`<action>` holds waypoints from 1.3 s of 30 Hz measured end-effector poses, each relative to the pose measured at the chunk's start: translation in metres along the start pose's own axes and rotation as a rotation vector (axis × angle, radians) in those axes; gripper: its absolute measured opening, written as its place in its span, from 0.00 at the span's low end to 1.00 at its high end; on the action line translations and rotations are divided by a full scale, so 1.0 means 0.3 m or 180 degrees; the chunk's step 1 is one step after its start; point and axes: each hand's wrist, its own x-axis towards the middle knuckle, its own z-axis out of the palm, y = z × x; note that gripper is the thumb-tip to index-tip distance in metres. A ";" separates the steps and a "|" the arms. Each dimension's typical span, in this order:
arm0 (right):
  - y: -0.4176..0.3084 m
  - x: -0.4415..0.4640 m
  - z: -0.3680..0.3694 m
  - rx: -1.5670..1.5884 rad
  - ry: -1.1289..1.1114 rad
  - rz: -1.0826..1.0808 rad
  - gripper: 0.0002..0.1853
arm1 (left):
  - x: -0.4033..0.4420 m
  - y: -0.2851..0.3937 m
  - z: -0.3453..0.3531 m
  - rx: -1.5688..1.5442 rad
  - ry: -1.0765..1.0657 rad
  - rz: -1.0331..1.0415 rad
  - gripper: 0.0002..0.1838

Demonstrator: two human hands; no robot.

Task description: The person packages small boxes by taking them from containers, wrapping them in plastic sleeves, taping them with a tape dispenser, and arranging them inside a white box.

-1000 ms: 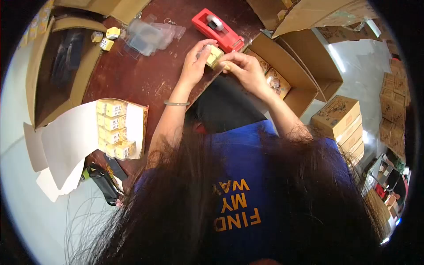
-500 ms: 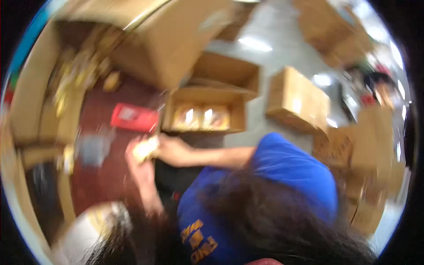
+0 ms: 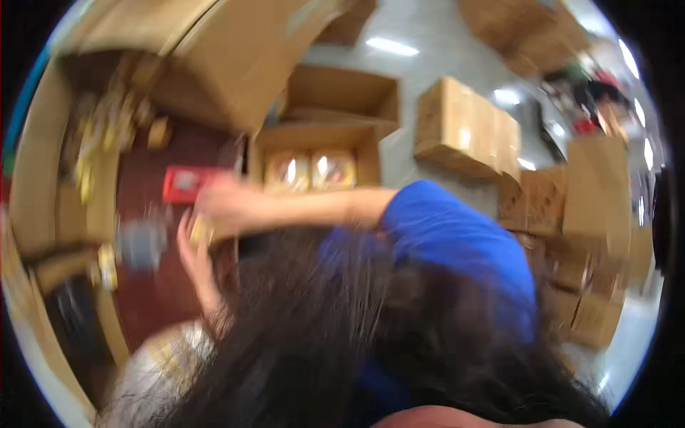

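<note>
My left hand [image 3: 195,253] is over the dark red table [image 3: 153,299], its fingers around a small yellow box [image 3: 202,230]. Just beyond it my right hand [image 3: 225,203] reaches to the end of the red tape dispenser [image 3: 187,184]; its fingers are smeared by motion, and anything in them cannot be made out. Left of my left hand lies a stack of clear plastic pieces [image 3: 140,244]. A blurred group of yellow boxes [image 3: 175,349] stands near the lower left.
An open carton [image 3: 371,153] with packed goods stands right of the table, a second open carton [image 3: 342,89] behind it. A large carton [image 3: 53,185] with small yellow pieces is at the left. Closed cartons [image 3: 467,132] stand on the floor at right.
The view has swung to the right. My right hand has left the yellow box and moved to the tape dispenser; my left hand still holds the box.
</note>
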 end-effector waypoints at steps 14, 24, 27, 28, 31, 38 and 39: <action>0.250 0.009 0.081 0.1573 -0.0666 0.1706 0.14 | 0.065 -0.013 0.136 -0.0042 -0.0097 -0.0063 0.23; 0.149 -0.104 0.031 0.2370 -0.0809 0.2869 0.08 | 0.064 -0.025 0.144 0.0045 -0.0138 0.0032 0.23; 0.182 -0.147 0.068 0.3280 -0.0820 0.3285 0.07 | 0.057 -0.018 0.141 0.0075 -0.0153 0.0074 0.24; 0.170 -0.176 0.050 0.2937 -0.1037 0.3366 0.07 | 0.033 -0.021 0.152 0.0006 -0.0064 0.0037 0.23; 0.163 -0.174 0.009 0.1882 -0.1610 0.3391 0.06 | 0.040 -0.023 0.160 -0.0146 0.0254 0.0075 0.22; -0.032 -0.133 0.033 0.3140 -0.0561 0.2381 0.14 | 0.013 -0.013 0.146 -0.0794 0.0487 -0.0106 0.20; -0.037 -0.132 0.058 0.2979 -0.0581 0.2350 0.16 | 0.012 -0.014 0.139 -0.0961 0.0431 -0.0149 0.20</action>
